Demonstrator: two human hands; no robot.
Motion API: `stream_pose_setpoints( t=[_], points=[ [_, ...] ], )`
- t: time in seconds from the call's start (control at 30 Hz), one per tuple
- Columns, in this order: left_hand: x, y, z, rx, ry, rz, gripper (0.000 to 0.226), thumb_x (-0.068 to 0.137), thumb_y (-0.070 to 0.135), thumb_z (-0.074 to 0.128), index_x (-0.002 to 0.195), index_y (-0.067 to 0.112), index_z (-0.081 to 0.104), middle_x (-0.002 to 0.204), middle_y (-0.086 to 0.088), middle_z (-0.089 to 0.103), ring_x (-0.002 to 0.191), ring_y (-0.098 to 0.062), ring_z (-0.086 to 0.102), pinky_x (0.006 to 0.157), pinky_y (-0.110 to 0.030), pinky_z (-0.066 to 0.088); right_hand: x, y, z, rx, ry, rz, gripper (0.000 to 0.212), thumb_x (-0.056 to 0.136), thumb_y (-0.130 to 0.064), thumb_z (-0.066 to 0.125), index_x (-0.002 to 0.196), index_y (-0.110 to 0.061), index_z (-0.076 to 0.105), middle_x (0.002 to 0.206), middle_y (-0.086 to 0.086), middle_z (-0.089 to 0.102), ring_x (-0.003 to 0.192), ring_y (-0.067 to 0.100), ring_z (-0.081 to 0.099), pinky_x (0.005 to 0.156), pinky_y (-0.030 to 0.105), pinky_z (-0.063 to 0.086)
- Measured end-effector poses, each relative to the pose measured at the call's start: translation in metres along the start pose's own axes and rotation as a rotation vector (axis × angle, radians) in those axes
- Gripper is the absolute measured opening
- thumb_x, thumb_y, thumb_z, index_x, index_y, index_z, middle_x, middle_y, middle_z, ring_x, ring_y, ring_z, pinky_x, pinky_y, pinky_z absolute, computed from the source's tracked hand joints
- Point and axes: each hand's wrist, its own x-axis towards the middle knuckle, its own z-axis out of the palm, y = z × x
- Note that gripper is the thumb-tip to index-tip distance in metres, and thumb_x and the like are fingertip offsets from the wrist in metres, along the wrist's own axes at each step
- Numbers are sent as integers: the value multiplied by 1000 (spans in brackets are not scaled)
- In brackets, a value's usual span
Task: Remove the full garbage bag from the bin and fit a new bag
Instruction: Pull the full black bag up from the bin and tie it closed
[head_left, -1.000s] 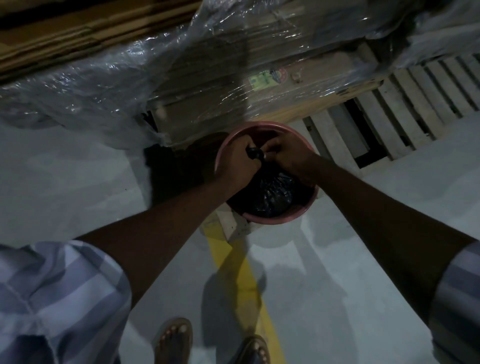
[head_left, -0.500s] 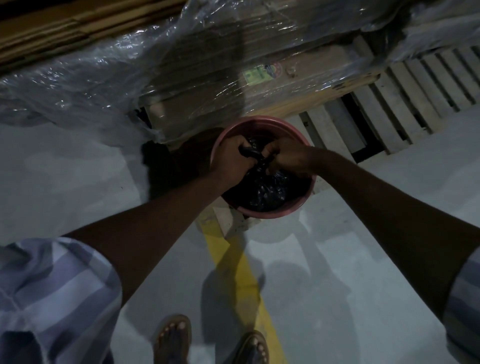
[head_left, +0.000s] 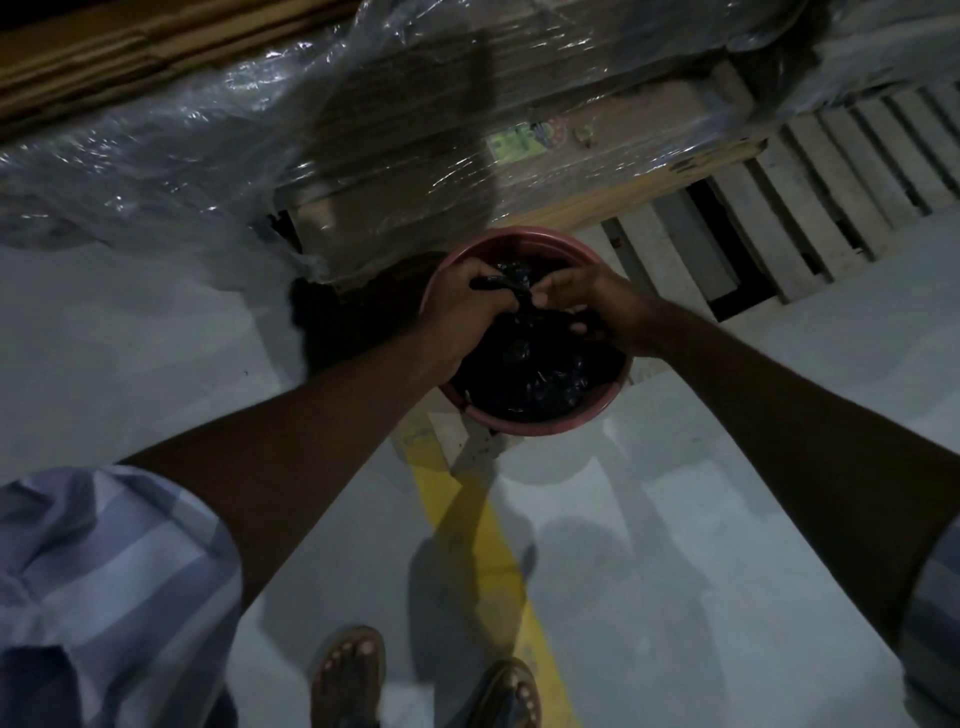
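A round pink bin (head_left: 540, 427) stands on the floor below me, with a full black garbage bag (head_left: 540, 384) inside it. The bag's top is gathered into a twisted neck between my hands. My left hand (head_left: 467, 306) is closed on the left strand of that neck, over the bin's left rim. My right hand (head_left: 592, 306) grips the bag's top on the right side, its fingers curled into the plastic. Both hands are over the bin's far half. No new bag is in sight.
A stack of cardboard wrapped in clear plastic (head_left: 363, 145) lies right behind the bin. A wooden pallet (head_left: 779, 208) extends to the back right. A yellow floor line (head_left: 483, 551) runs toward my sandalled feet (head_left: 353, 675). Grey floor lies left and right.
My hands have drawn slightly apart, pulling the bag's strands sideways at the neck. The bag sits in the bin as before.
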Motion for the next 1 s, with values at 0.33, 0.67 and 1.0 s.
stream_pose_setpoints(
  t=[0.33,0.67,1.0],
  points=[
    [-7,-1,-2,38,-42,-16,23,76,2,78,80,21,67,60,11,69,58,-4,67,56,-22,54,8,1,-8,9,-106,92,14,91,-25,61,96,-15,71,74,3,65,64,20,55,62,27,42],
    [-4,-9,-7,61,-43,-12,26,81,-1,78,81,23,67,84,-3,71,79,-19,68,75,-34,54,2,1,1,-235,83,-44,22,86,-13,82,105,-5,76,109,9,77,101,20,74,87,31,62],
    [-7,-5,-7,15,-65,-2,19,84,5,84,93,14,70,91,-7,73,83,-20,69,81,-35,57,4,19,21,-541,503,-335,23,100,-29,65,107,-17,84,101,5,82,95,16,76,98,38,57]
  ],
)
